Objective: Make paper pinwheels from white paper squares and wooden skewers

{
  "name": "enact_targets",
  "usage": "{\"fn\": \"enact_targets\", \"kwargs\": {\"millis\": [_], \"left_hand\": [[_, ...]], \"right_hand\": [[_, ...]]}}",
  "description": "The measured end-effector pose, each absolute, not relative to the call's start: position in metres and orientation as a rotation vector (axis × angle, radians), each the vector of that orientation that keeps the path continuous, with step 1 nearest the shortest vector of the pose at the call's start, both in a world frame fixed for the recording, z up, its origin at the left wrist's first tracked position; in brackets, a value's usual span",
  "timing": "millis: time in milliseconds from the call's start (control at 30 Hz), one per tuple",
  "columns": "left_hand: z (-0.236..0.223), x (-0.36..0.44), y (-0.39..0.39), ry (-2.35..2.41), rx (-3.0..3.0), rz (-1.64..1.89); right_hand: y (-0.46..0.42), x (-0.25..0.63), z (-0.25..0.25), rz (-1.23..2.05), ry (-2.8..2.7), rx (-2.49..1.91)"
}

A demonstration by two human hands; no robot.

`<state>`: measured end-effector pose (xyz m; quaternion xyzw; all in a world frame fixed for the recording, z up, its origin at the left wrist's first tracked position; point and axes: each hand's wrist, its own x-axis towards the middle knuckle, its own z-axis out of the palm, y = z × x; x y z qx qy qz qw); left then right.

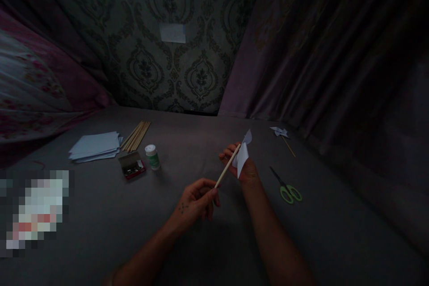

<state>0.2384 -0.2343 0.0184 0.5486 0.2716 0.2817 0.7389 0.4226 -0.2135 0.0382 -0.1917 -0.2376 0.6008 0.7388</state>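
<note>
My left hand pinches the lower end of a wooden stick between thumb and fingers. The stick slants up to the right, and a white paper pinwheel is at its upper end. Right behind the pinwheel is my right hand, its fingers apart and pointing left past the stick. The paper blades cover part of its palm, so the exact contact is hidden.
At left lie a stack of white paper, several wooden sticks, an open small box of metal pieces and a white-green bottle. At right lie green-handled scissors and another pinwheel on the grey surface.
</note>
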Motion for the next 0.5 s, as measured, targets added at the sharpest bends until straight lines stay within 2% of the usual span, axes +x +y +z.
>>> {"fn": "enact_targets", "kwargs": {"millis": [500], "left_hand": [[0.0170, 0.2391, -0.2338, 0.610, 1.213, 0.612]], "right_hand": [[-0.2127, 0.4242, 0.0352, 1.314, -0.531, -0.407]]}}
